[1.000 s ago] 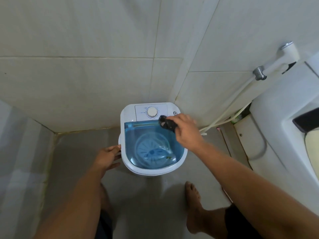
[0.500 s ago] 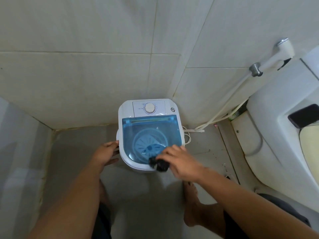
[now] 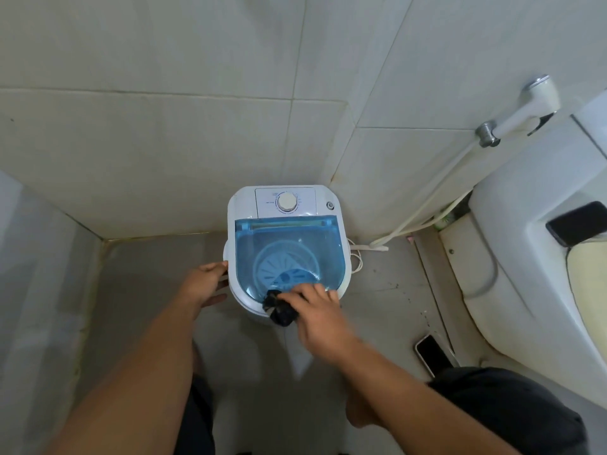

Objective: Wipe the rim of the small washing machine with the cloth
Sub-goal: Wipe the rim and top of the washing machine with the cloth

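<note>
Both hands work: your left hand (image 3: 204, 284), fingers spread, steadies the washing machine (image 3: 285, 205). Your right hand (image 3: 317, 311) pinches the cloth (image 3: 279, 307); press it flat along the near rim (image 3: 244, 300).

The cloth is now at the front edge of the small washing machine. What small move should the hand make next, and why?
Probably slide the right hand with the dark cloth leftward along the white rim, toward the left hand that steadies the washing machine. The cloth sits on the front rim, and the left front curve lies just beside it.
</note>
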Demonstrator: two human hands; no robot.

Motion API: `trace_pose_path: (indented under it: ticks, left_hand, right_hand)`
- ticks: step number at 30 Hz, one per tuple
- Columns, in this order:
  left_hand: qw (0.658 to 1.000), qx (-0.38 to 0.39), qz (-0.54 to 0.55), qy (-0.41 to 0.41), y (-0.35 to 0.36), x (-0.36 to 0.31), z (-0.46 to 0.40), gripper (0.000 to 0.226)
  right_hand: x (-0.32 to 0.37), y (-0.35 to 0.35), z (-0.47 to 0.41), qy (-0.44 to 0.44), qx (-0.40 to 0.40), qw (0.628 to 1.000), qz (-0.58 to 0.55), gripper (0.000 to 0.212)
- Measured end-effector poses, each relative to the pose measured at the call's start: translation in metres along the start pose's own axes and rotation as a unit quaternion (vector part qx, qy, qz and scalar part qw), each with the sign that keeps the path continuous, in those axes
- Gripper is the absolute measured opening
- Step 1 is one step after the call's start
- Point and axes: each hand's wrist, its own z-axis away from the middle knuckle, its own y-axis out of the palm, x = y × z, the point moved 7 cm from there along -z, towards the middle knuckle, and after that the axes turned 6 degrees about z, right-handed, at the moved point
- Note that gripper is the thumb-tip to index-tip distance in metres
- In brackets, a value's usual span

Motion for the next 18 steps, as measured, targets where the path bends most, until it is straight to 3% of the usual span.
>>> trace_pose_path:
  ticks: [5,15,18]
  left_hand:
    - [1.0,0.003,0.004,0.001,0.001,0.001,0.0,0.03]
    - [1.0,0.001,0.009,-0.002,-0.002,0.002,-0.005,0.031]
    - [1.0,0.005,0.002,-0.005,-0.001,0.003,-0.006,0.033]
  right_hand:
    - [-0.08,-0.034,-0.017,0.144,-0.018,0.988,0.056,0.048]
    - [-0.026,-0.008,-0.015,-0.024,0.03,0.995,0.095,0.057]
    - [-0.063,-0.023,-0.01,0.01,0.031,0.992,0.119,0.056]
